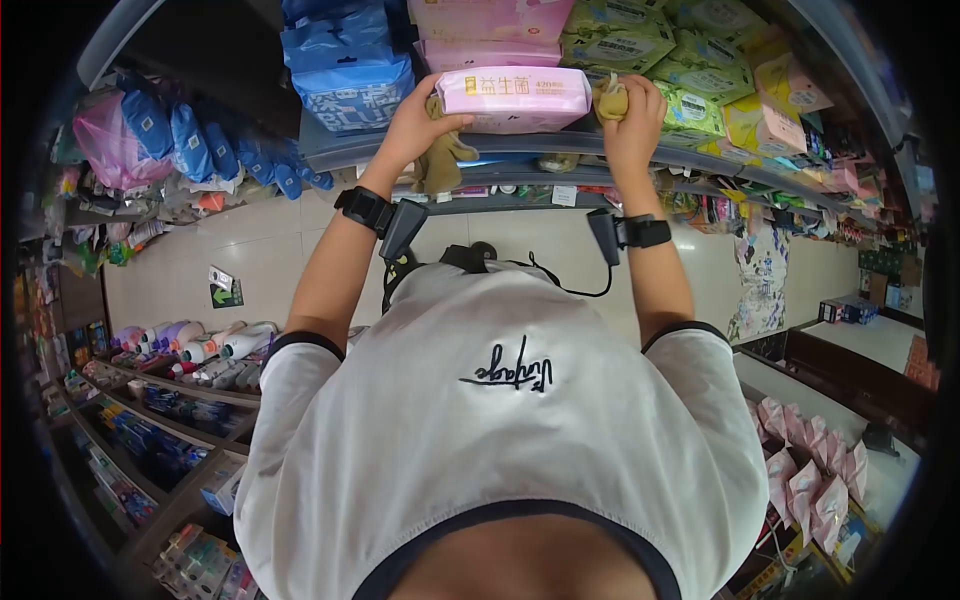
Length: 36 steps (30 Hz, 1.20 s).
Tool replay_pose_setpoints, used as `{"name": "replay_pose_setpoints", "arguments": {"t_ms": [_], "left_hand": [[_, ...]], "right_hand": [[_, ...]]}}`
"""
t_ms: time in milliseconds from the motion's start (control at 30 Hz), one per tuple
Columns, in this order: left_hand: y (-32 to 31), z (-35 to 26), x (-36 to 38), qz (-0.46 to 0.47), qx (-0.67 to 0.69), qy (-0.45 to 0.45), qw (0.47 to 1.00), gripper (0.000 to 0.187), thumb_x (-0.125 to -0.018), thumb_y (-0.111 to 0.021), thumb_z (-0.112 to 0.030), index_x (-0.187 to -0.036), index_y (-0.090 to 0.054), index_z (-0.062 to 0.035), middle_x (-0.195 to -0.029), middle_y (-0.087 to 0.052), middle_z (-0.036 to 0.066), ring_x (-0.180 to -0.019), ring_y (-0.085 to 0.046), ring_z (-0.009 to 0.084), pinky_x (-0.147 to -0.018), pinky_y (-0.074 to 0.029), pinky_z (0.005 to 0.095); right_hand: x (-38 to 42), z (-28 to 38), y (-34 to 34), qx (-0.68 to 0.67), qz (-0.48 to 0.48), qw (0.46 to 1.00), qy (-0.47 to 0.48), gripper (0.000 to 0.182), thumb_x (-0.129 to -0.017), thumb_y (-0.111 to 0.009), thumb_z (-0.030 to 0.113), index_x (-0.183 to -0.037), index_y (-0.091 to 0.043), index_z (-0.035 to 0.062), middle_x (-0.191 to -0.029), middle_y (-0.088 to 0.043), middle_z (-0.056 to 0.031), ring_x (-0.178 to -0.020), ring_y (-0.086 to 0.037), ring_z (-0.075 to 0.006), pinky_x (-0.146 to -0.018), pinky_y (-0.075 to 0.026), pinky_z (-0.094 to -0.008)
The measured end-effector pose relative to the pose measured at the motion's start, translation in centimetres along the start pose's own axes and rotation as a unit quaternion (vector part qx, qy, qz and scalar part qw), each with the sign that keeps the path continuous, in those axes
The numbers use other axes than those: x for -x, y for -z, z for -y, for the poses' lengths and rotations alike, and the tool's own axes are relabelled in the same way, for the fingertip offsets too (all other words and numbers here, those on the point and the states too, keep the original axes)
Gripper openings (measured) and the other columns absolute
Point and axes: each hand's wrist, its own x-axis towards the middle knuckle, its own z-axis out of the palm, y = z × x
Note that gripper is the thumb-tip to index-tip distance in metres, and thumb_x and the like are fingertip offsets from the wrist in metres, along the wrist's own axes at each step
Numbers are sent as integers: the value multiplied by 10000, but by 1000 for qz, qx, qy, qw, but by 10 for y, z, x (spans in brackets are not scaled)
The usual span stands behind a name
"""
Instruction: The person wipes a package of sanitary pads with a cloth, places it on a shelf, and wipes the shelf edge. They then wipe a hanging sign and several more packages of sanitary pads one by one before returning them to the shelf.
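Note:
A pink soft pack with gold lettering lies at the front of the shelf, in front of other pink packs. My left hand is closed around its left end, thumb along the front. A tan cloth hangs down under that hand, partly hidden by it. At the pack's right end, my right hand pinches a bunched yellowish-tan cloth between thumb and fingers. Blue packs stand left of my left hand, and green packs sit to the right of my right hand.
A grey shelf edge runs below the packs, with a lower shelf of goods beneath it. Blue bags hang at the left. Bottles fill a rack behind on the left; pink pouches stand behind on the right.

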Motion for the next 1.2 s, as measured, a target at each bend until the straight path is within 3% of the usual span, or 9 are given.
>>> {"name": "replay_pose_setpoints", "arguments": {"t_ms": [200, 367, 533, 700, 800, 1000, 1067, 1133, 1200], "left_hand": [[9, 1, -11, 46, -66, -23, 997, 605, -687, -723, -271, -1170, -461, -17, -1042, -594, 136, -955, -569, 213, -828, -426, 299], [10, -5, -12, 39, -86, -22, 995, 604, -683, -724, -288, -1161, -475, -13, -1035, -598, 141, -959, -572, 223, -828, -429, 300], [13, -2, -16, 59, -96, -7, 994, 606, -681, -725, -298, -1167, -478, -33, -1024, -604, 129, -946, -578, 229, -821, -436, 297], [11, 2, -18, 67, -72, 5, 995, 606, -676, -733, -287, -1162, -483, -24, -1026, -602, 126, -939, -577, 209, -824, -435, 292], [7, -7, -8, 39, -38, -6, 999, 572, -683, -733, -235, -1153, -488, -18, -1041, -593, 125, -947, -568, 202, -837, -429, 293], [1, -82, 35, 4, -112, -270, 956, 523, -584, -671, -22, -1084, -543, -104, -997, -594, 43, -940, -560, 250, -801, -446, 278], [7, -109, 54, 33, -172, -309, 935, 496, -590, -652, -26, -1065, -555, -128, -998, -595, 12, -888, -561, 218, -735, -448, 275], [6, -129, 69, 68, -225, -349, 907, 472, -596, -634, -29, -1047, -567, -152, -998, -597, -19, -836, -562, 185, -669, -450, 272], [5, -144, 79, -3, -335, -555, 762, 433, -601, -611, -70, -1012, -577, -203, -1039, -589, -77, -700, -508, 118, -549, -382, 245]], "right_hand": [[62, 51, -75, 18, 12, 971, 237, 299, -680, -571, 151, -976, -562, 196, -1081, -513, -36, -1069, -427, -277, -869, -335, -463], [149, -28, -87, 49, 344, 915, 206, 362, -651, -560, 97, -999, -589, 194, -1054, -519, -19, -1039, -445, -273, -831, -361, -414], [53, 42, -43, -93, -1, 958, 271, 275, -641, -580, 174, -912, -579, 219, -1034, -516, 25, -1005, -453, -201, -813, -358, -389], [96, 11, -97, 38, 65, 922, 379, 282, -682, -535, 202, -961, -548, 239, -1084, -487, 54, -1048, -427, -178, -870, -324, -367], [127, -11, -76, -4, 219, 916, 337, 289, -657, -564, 163, -943, -560, 211, -1069, -502, 33, -1050, -438, -197, -855, -343, -369], [42, 3, 74, -86, -196, 974, 69, 328, -676, -674, 152, -965, -534, 84, -1001, -529, -103, -938, -507, -272, -814, -399, -368], [-4, 64, 133, -312, -96, 939, -113, 298, -772, -629, 210, -985, -507, 42, -1047, -514, -133, -986, -498, -233, -887, -413, -353], [-34, 85, 135, -473, 132, 871, 25, 247, -719, -597, 77, -953, -519, 68, -1028, -515, -111, -974, -491, -253, -861, -381, -340], [-38, 100, 121, -347, 246, 882, 203, 267, -733, -569, 74, -989, -500, 42, -1088, -485, -122, -1007, -471, -246, -875, -372, -344]]}}
